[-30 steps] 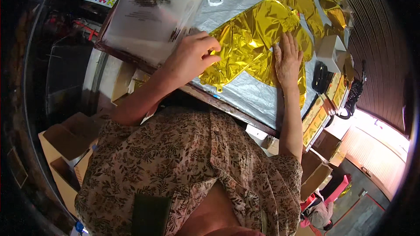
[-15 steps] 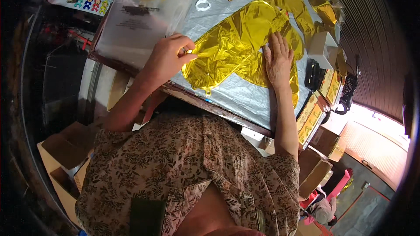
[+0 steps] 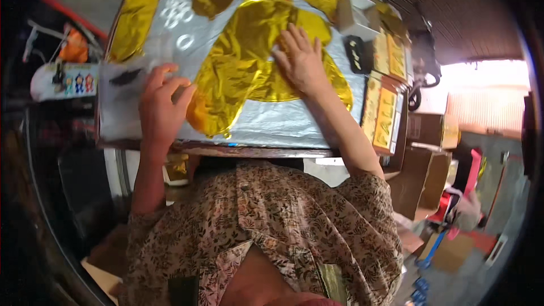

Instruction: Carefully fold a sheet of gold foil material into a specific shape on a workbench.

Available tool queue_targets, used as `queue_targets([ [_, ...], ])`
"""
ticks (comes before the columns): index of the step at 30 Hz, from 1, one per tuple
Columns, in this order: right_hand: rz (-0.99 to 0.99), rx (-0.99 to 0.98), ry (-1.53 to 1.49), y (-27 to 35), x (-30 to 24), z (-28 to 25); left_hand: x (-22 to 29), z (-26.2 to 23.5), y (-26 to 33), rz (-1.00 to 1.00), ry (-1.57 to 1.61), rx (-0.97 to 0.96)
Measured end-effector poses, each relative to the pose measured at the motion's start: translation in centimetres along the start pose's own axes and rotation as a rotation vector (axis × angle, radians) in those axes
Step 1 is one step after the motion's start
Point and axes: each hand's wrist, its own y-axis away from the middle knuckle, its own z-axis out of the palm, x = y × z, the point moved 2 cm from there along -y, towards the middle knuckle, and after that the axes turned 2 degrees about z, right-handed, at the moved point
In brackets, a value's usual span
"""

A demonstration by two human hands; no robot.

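A flat gold foil balloon (image 3: 241,65), creased and uninflated, lies on the silvery covered table (image 3: 277,127). My right hand (image 3: 303,65) rests on the balloon's right part, palm down with fingers stretched. Beside the balloon's left edge is my left hand (image 3: 160,105), its thumb and fingers bent but apart. I see nothing held between them. Partly under this hand lies a clear plastic bag (image 3: 116,110) with dark print.
More gold foil balloons (image 3: 133,20) lie left and at the back. White rings (image 3: 177,11) sit near a single white ring (image 3: 185,41). At right are a white box (image 3: 360,14), a black case (image 3: 356,54) and yellow boxes (image 3: 379,113). Cardboard boxes (image 3: 416,181) stand beyond the table.
My left hand has gone from pinching the balloon's left edge to fingers apart, left of it. My right hand stays flat on the foil. The whole view has turned and shifted.
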Motion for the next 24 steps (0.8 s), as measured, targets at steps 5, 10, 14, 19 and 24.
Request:
queue_targets([
  [5,-0.054,-0.054,-0.045,2.7,1.2,-8.1,8.5,1.7,-6.5,0.281,0.223,-0.078],
  [10,-0.057,-0.043,-0.196,6.9,4.5,-16.7,18.7,9.5,-14.9,0.647,0.434,-0.145],
  [14,0.095,-0.027,-0.268,10.8,7.6,-21.0,27.8,18.7,-22.0,0.843,0.322,-0.298],
  [19,0.245,-0.051,-0.173,15.1,10.8,-24.0,35.4,28.2,-26.3,0.736,0.176,-0.392],
  [24,0.341,-0.058,-0.184,18.1,13.8,-24.2,37.2,35.2,-28.9,0.769,0.019,-0.310],
])
